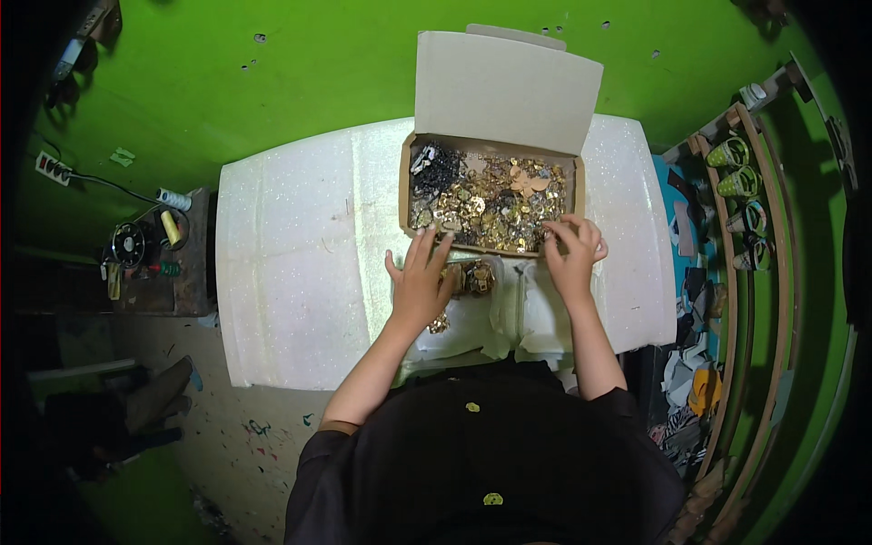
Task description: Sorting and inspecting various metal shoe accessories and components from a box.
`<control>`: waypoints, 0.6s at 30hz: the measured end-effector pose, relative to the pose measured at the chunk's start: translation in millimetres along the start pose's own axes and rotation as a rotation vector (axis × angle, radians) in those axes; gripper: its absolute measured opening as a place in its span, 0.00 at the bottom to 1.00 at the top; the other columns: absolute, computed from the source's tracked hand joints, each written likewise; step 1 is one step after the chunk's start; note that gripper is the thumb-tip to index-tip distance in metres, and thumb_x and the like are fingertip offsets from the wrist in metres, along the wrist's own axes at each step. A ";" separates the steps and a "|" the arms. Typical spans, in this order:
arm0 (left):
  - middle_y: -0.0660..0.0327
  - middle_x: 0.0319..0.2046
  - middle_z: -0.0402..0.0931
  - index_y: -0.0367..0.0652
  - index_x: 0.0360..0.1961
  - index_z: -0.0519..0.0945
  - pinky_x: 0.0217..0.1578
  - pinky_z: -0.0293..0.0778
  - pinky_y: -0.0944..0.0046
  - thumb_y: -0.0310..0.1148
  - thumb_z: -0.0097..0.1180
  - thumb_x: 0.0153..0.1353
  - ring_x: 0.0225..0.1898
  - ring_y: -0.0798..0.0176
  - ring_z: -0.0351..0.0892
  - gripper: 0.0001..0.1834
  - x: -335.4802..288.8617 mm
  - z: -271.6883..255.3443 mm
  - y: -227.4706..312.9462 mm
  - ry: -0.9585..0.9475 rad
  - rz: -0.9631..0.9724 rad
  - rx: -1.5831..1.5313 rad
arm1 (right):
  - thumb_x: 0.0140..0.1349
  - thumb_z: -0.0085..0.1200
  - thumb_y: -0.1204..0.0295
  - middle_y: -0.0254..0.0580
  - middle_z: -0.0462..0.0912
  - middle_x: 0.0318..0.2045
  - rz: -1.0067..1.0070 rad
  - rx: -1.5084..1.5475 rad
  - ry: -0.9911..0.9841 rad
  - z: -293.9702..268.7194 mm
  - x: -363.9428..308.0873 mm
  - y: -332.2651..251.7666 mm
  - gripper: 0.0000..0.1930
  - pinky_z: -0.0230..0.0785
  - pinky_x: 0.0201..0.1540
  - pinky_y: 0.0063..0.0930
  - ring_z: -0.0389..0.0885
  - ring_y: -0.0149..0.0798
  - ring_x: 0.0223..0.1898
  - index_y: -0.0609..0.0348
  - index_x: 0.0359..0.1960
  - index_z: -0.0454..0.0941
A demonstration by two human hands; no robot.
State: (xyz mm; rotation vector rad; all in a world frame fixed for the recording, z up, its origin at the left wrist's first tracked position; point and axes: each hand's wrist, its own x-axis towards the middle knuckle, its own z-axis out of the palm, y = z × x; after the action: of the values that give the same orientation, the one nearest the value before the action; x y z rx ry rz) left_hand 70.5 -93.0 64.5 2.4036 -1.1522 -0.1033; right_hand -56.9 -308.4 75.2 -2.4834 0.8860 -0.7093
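Watching remotely, I see the left hand (420, 277) with fingers spread wide at the near left edge of the open cardboard box (406, 193), which sits on a sparkly white sheet (291, 245). The right hand (572, 254) bends its fingers narrow at the near right corner, though I cannot tell whether it holds anything; gold-coloured pieces (518, 207) lie inside the box.

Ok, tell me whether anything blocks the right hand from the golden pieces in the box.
Nothing visible: the lid stands open at the far side of the box, and the right hand has its fingertips at the near right corner, by the golden pieces. Contact is unclear.
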 end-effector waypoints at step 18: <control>0.51 0.60 0.62 0.46 0.62 0.64 0.58 0.56 0.42 0.35 0.53 0.53 0.62 0.46 0.60 0.33 78.1 41.2 -39.5 0.346 0.017 -0.007 | 0.46 0.55 0.74 0.43 0.73 0.48 -0.107 -0.520 -0.524 126.5 134.6 5.3 0.10 0.43 0.60 0.62 0.63 0.48 0.56 0.57 0.33 0.83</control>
State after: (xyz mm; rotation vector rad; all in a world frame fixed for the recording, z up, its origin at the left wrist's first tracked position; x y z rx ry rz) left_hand 138.4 -146.3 20.8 2.2876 -1.0064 0.3027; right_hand 104.4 -376.7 16.2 -2.9640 0.8058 0.1876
